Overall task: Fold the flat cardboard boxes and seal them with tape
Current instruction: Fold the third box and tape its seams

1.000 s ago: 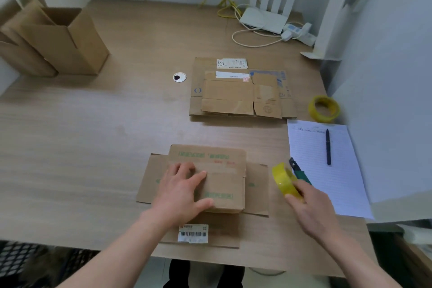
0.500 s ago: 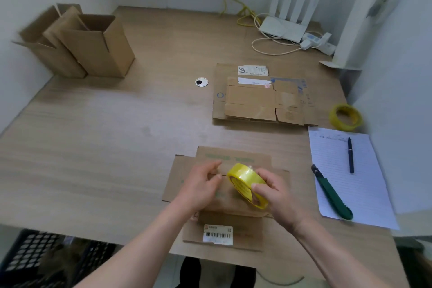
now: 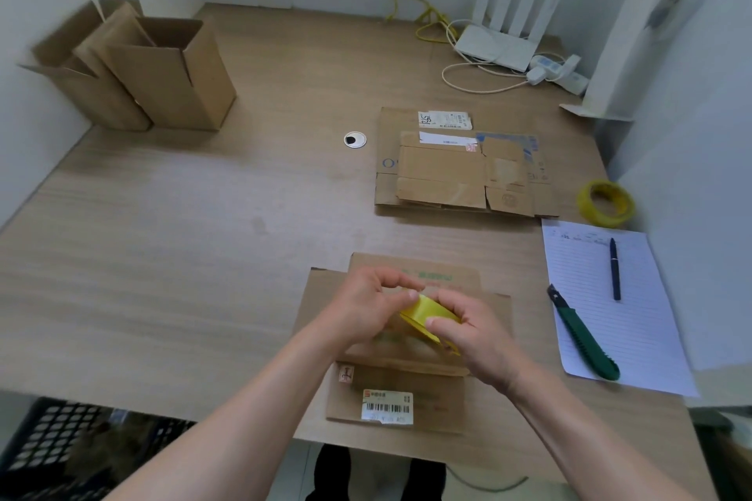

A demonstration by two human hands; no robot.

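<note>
A flat cardboard box (image 3: 411, 382) with a barcode label lies at the table's near edge. Above it my right hand (image 3: 474, 331) grips a yellow tape roll (image 3: 427, 315). My left hand (image 3: 366, 305) is at the roll's left side, its fingertips pinching at the roll's rim. A stack of flattened boxes (image 3: 455, 171) lies farther back on the table. Two folded boxes (image 3: 162, 69) with open tops stand at the far left against the wall.
A second yellow tape roll (image 3: 606, 203) sits at the right, behind a lined sheet of paper (image 3: 635, 321) carrying a pen (image 3: 614, 269) and a green utility knife (image 3: 586, 340). A router (image 3: 494, 47) with cables is at the back right. A black crate (image 3: 53, 443) is below the table's left front.
My right hand brought the tape roll from the right side over the flat box. My left hand lifted off the box and closed its fingertips on the roll.
</note>
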